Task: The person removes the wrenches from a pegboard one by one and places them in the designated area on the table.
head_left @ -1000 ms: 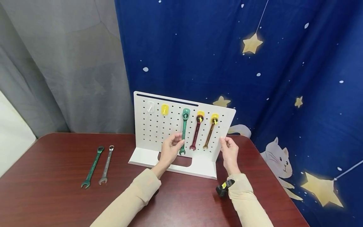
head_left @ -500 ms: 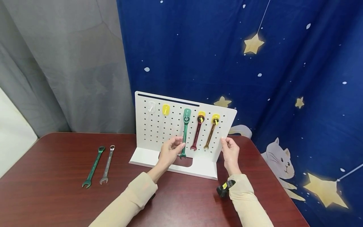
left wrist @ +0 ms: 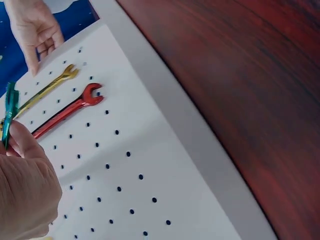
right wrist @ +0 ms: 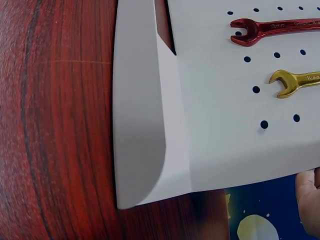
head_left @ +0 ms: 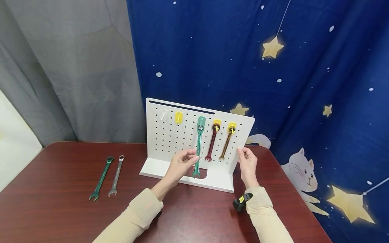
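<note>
My left hand pinches a green combination wrench by its lower shank between thumb and fingers. The wrench stands nearly upright in front of the white pegboard, open end down, its ring end overlapping the lower part of a green hook. In the left wrist view only a short piece of the green wrench shows above the thumb. My right hand holds the pegboard's right edge. To the right of the green wrench, a red wrench and a gold wrench hang from yellow hooks.
Another green wrench and a silver wrench lie on the brown table at left. A white hook and a yellow hook on the board's left side carry nothing. A blue star-patterned curtain hangs behind.
My left hand and the green wrench have come down a little, its ring end now lower against the green hook. My right hand stays at the board's edge.
</note>
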A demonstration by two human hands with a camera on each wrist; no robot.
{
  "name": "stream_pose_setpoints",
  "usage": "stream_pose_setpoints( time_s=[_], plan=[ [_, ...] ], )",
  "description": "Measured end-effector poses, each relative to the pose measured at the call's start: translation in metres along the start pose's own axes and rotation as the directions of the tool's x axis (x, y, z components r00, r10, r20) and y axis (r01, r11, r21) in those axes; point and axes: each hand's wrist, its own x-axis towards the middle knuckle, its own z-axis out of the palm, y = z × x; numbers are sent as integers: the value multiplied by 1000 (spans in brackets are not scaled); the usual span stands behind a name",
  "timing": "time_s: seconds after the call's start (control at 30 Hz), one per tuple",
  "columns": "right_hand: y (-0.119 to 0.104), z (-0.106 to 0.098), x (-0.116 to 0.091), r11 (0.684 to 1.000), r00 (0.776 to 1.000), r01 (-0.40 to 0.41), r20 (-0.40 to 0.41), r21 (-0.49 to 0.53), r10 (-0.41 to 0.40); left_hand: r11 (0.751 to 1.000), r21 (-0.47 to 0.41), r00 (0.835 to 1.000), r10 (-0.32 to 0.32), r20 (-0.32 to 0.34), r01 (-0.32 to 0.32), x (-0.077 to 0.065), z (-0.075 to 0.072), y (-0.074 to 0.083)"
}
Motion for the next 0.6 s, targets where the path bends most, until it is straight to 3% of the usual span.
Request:
stream_pose_setpoints(
  time_s=[0.43,0.6],
  plan=[
    [1,0,1,1000,1000,-2,-7,10,2,983,-134,992,-121,47,126,-9,-2,15],
    [0,0,0,1000,1000,-1,-5,1,1,975,-170,989,-134,62,142,-10,-1,18]
  ],
)
